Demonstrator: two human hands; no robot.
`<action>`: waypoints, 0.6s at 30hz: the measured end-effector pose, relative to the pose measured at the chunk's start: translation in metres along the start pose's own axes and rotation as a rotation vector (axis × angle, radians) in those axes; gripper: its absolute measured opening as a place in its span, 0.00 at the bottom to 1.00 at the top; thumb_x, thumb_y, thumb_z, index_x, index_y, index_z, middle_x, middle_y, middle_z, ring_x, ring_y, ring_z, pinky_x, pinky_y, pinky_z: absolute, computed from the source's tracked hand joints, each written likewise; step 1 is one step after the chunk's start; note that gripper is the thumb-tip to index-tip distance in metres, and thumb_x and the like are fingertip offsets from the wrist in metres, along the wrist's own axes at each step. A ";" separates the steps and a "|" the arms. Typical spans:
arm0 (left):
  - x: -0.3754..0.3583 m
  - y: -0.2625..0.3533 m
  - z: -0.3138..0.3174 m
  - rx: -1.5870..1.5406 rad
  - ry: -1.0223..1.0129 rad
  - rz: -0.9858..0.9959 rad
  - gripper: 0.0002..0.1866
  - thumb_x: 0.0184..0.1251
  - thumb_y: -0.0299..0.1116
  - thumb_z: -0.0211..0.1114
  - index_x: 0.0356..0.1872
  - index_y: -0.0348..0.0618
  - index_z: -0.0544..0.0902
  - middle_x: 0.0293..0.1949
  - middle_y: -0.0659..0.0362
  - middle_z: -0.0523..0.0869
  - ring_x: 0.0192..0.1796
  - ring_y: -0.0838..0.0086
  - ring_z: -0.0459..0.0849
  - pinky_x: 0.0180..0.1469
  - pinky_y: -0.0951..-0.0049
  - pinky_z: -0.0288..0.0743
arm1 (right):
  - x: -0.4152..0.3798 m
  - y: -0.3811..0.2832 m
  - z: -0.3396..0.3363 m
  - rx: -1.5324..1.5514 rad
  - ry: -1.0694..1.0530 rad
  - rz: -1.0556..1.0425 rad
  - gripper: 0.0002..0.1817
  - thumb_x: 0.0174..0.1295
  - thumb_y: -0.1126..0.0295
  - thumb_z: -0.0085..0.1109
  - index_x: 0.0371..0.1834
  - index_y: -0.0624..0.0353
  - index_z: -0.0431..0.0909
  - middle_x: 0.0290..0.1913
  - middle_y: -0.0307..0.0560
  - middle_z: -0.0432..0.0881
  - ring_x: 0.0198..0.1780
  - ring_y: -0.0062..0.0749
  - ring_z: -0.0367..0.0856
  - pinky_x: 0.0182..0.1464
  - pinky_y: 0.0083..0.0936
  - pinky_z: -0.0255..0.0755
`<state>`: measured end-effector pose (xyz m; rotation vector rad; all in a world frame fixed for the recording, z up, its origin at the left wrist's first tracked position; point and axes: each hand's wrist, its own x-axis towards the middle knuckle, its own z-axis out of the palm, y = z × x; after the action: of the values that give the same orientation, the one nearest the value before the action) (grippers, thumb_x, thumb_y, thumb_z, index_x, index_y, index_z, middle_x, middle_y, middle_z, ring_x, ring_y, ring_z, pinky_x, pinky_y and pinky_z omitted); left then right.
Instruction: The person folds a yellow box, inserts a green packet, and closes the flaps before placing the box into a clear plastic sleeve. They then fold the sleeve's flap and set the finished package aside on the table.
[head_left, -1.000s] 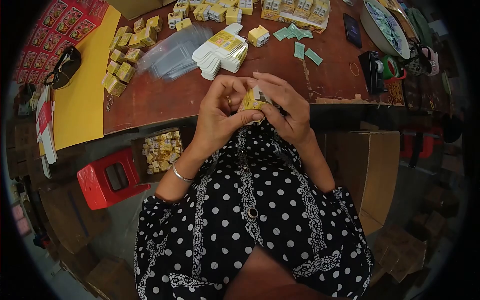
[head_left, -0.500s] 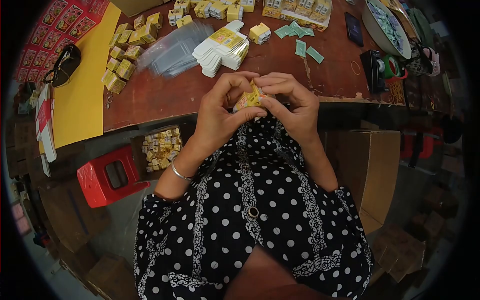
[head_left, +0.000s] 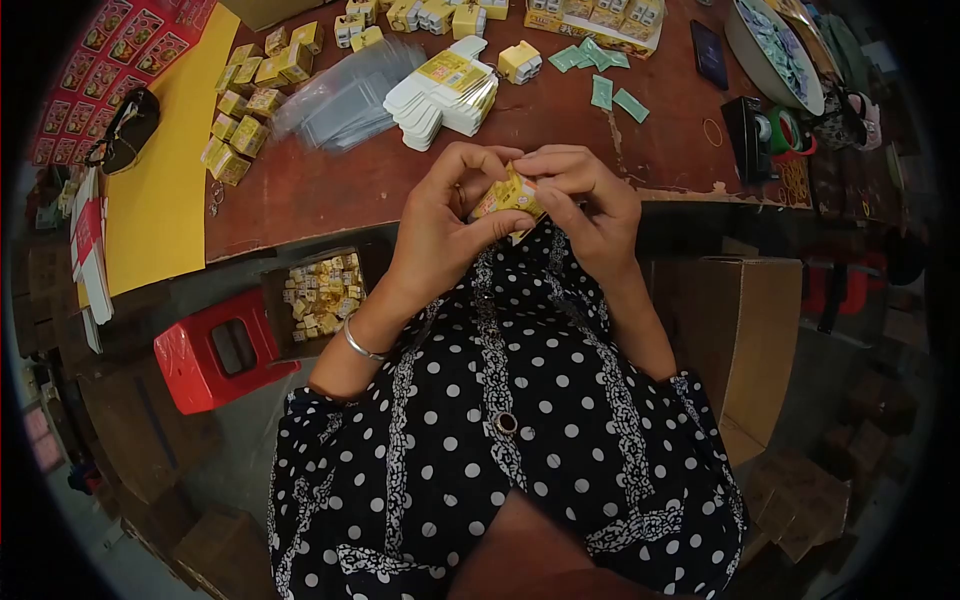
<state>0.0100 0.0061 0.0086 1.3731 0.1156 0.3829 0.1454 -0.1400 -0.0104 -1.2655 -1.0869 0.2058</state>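
Note:
Between both hands is a small yellow carton (head_left: 507, 196), held over my lap at the table's front edge. My left hand (head_left: 447, 215) grips its left side with thumb and fingers. On the other side, my right hand (head_left: 591, 208) is closed on the carton's right end, fingertips at its top. Fingers hide part of the carton. Beyond them lies a stack of flat white-and-yellow carton blanks (head_left: 443, 95). A finished-looking yellow box (head_left: 519, 62) stands right of the stack, near several green sachets (head_left: 601, 92).
Clear plastic sheets (head_left: 345, 108) and several small yellow boxes (head_left: 240, 135) lie at left. A phone (head_left: 709, 54), a basin of sachets (head_left: 776, 60) and a tape dispenser (head_left: 748, 140) are at right. Below stand a box of small cartons (head_left: 322, 297), a red stool (head_left: 205, 355) and a cardboard box (head_left: 762, 350).
The yellow carton has turned between my fingers, showing more of its yellow face. My right thumb has moved up and right along it. Both hands still hold it.

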 end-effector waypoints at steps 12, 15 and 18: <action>-0.001 -0.002 0.004 0.104 0.006 0.108 0.18 0.67 0.17 0.71 0.56 0.37 0.80 0.64 0.56 0.76 0.59 0.77 0.82 0.57 0.76 0.81 | -0.002 0.004 0.000 -0.180 -0.071 -0.205 0.11 0.61 0.83 0.65 0.46 0.64 0.81 0.55 0.57 0.86 0.58 0.46 0.85 0.59 0.36 0.80; 0.000 -0.006 -0.002 0.150 -0.009 0.086 0.11 0.68 0.19 0.71 0.49 0.37 0.83 0.65 0.57 0.75 0.60 0.78 0.81 0.57 0.75 0.80 | -0.002 0.006 0.002 -0.189 -0.049 -0.198 0.10 0.59 0.82 0.66 0.43 0.61 0.83 0.54 0.54 0.87 0.57 0.45 0.85 0.56 0.35 0.81; 0.001 -0.012 0.000 0.032 -0.004 0.102 0.11 0.70 0.21 0.70 0.49 0.37 0.79 0.65 0.56 0.75 0.60 0.76 0.81 0.57 0.75 0.80 | -0.005 0.008 -0.003 -0.162 -0.099 -0.136 0.13 0.62 0.80 0.66 0.50 0.63 0.81 0.58 0.57 0.84 0.60 0.44 0.83 0.59 0.35 0.79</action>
<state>0.0134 0.0045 -0.0026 1.4150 0.0488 0.4653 0.1483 -0.1426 -0.0199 -1.3301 -1.2908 0.0788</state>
